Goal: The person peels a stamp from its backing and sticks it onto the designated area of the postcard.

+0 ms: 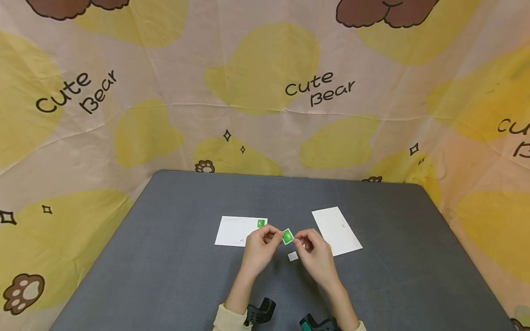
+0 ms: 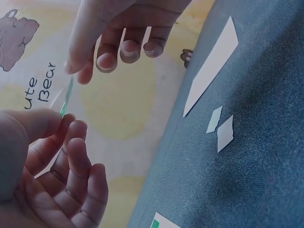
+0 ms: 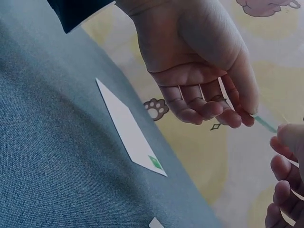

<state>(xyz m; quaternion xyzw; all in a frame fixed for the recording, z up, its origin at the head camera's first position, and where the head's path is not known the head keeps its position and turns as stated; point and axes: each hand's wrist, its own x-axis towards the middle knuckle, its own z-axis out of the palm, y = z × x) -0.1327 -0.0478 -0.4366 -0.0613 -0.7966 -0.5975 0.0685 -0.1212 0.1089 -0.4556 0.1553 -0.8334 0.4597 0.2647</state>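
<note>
A small green stamp-like sticker [image 1: 287, 236] with a white border is held up above the table between both hands. My left hand [image 1: 260, 250] pinches its left side between thumb and index finger. On its right edge, the thumb and index finger of my right hand [image 1: 316, 257] pinch it too. Edge-on in the left wrist view, the sticker [image 2: 68, 97] looks thin, and a pale see-through strip shows beside it. Behind my left hand lies a white card [image 1: 236, 231] bearing a similar green stamp [image 1: 261, 223] at its upper right corner.
A second white card [image 1: 337, 230] lies slanted beyond my right hand. Two small white paper pieces [image 2: 225, 134] rest on the dark grey table [image 1: 186, 197], partly hidden in the head view. A patterned cloth [image 1: 256, 69] hangs behind the table.
</note>
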